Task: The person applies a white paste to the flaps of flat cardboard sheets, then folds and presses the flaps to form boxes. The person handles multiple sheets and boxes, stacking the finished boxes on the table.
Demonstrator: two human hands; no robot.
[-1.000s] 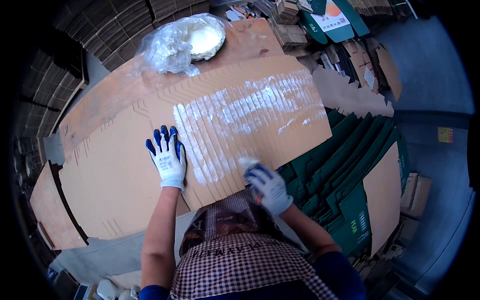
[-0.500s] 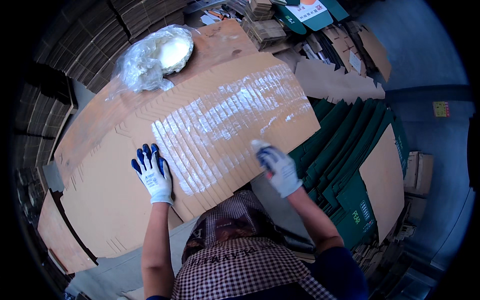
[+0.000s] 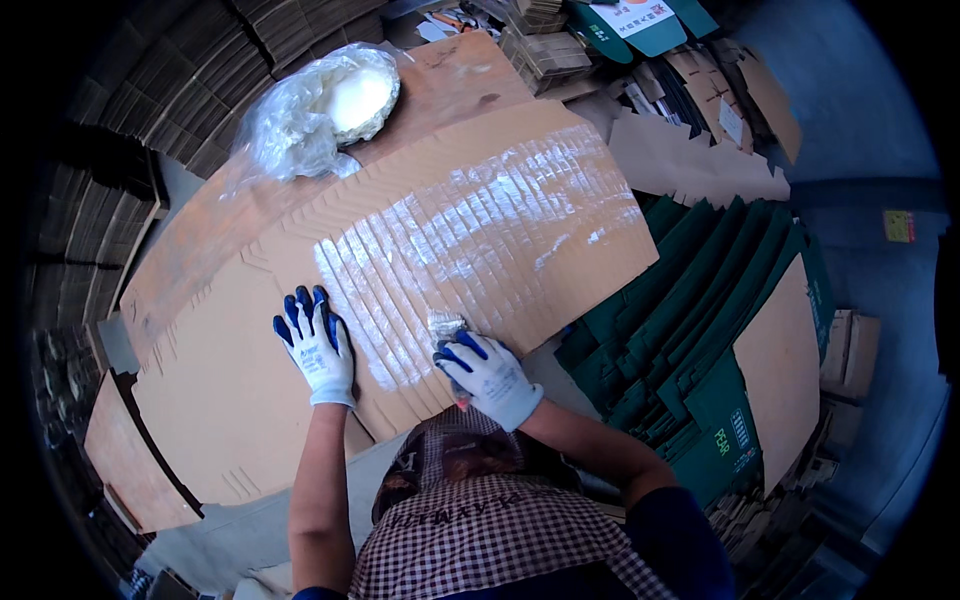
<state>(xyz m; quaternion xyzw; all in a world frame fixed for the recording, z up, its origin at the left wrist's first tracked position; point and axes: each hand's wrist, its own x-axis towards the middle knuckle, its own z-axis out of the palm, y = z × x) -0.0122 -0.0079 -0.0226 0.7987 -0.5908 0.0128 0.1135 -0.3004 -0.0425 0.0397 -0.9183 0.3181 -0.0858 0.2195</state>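
Observation:
Overlapping brown cardboard sheets (image 3: 230, 370) lie fanned across the table in front of me, and white paste (image 3: 385, 255) streaks their stepped edges. My left hand (image 3: 318, 345), in a white glove with blue fingertips, rests flat on the cardboard left of the paste, fingers spread. My right hand (image 3: 488, 375), gloved alike, is closed round a brush (image 3: 446, 324). Its pale bristles touch the coated strips close to the near edge. Most of the handle is hidden in the glove; a reddish bit shows beneath. Beyond the sheets sits a plastic-lined bowl (image 3: 362, 103) of white paste.
The wooden tabletop (image 3: 455, 75) shows behind the cardboard. To the right stand stacked dark green cartons (image 3: 690, 300) with a brown sheet (image 3: 775, 370) against them. Bundled cardboard (image 3: 160, 90) is piled at the far left. A blue-grey wall (image 3: 860, 130) bounds the right.
My right hand has swept the brush left and toward me, from the right part of the sheets to the near middle. The left hand keeps its place on the cardboard. The view has shifted slightly.

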